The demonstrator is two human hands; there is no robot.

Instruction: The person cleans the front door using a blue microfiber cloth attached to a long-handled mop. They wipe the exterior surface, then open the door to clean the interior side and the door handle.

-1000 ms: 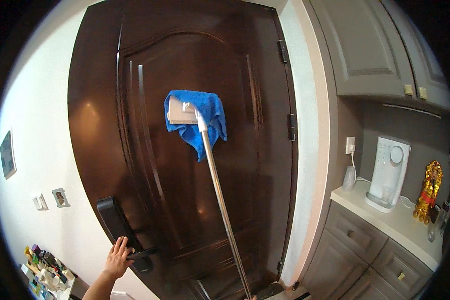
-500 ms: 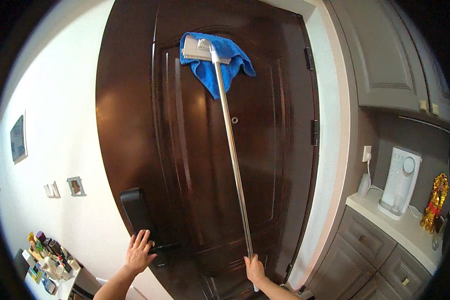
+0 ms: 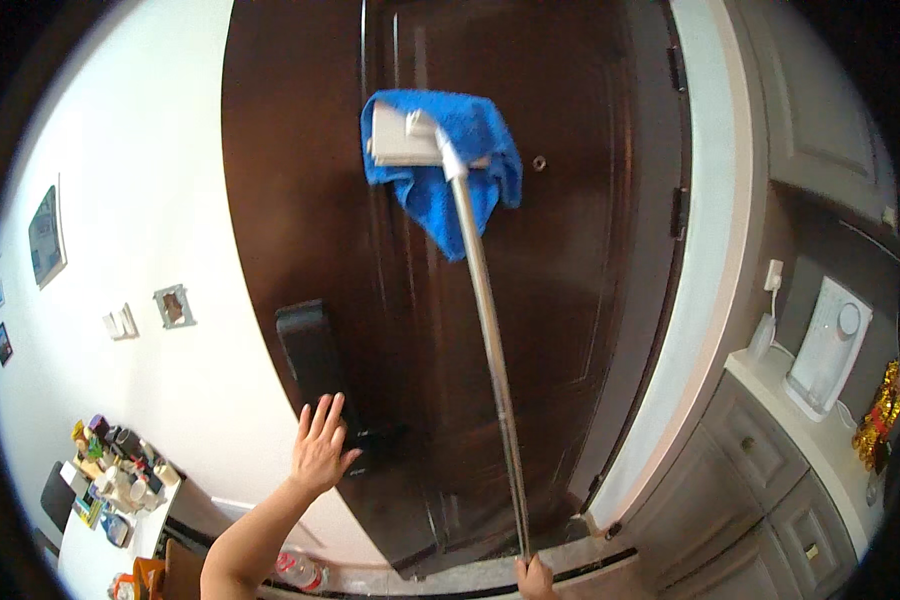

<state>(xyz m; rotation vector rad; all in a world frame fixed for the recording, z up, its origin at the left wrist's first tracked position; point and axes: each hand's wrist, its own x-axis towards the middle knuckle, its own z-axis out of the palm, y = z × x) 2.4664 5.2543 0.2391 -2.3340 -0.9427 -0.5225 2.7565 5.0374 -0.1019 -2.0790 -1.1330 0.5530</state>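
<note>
A flat mop's long metal pole (image 3: 493, 350) rises across a dark brown door (image 3: 580, 300), my right hand (image 3: 536, 579) closed round its low end near the bottom edge of view. At its top, the pale flat mop head (image 3: 395, 138) has a blue cloth (image 3: 490, 130) draped over it, a corner hanging down. The cloth lies against the door, left of the peephole (image 3: 539, 163). My left hand (image 3: 320, 447) has its fingers spread, beside the low part of the black door lock (image 3: 310, 345) and its handle; whether it presses the surface I cannot tell.
On the left, a white table (image 3: 85, 545) bears several bottles and cups, with a plastic bottle (image 3: 300, 570) low by the wall. Grey cabinets (image 3: 735, 480) stand at the right, a white water dispenser (image 3: 830, 345) on their counter. Wall switches (image 3: 120, 322) sit left of the door.
The mop head and blue cloth have come down the door, from above the peephole to about its level, and further left of it. My right hand is lower; the view has shifted.
</note>
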